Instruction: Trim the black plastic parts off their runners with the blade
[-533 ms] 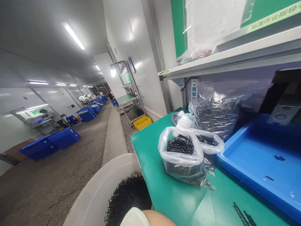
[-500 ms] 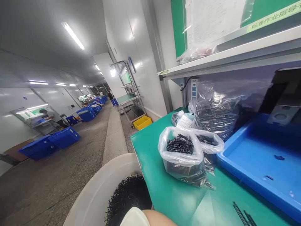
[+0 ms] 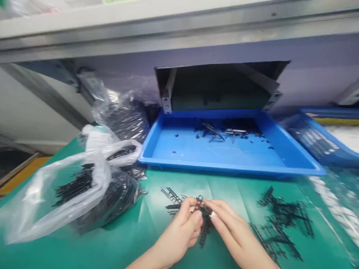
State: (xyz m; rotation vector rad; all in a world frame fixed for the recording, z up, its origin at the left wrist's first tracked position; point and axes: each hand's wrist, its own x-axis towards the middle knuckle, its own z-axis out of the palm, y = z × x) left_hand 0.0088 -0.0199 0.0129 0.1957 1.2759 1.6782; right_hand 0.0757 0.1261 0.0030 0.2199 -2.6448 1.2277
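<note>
While both hands meet low over the green mat, left hand and right hand each pinch the same black plastic strip, fingertips closed on it from opposite sides. Strip sits just in front of the blue tray; mat contact unclear. Two-sided pinch likely because the part is thin and flexes. Spare strips lie just behind, tangled pile right, open bags left. Stock seemingly flanks the hands for short reach.
</note>
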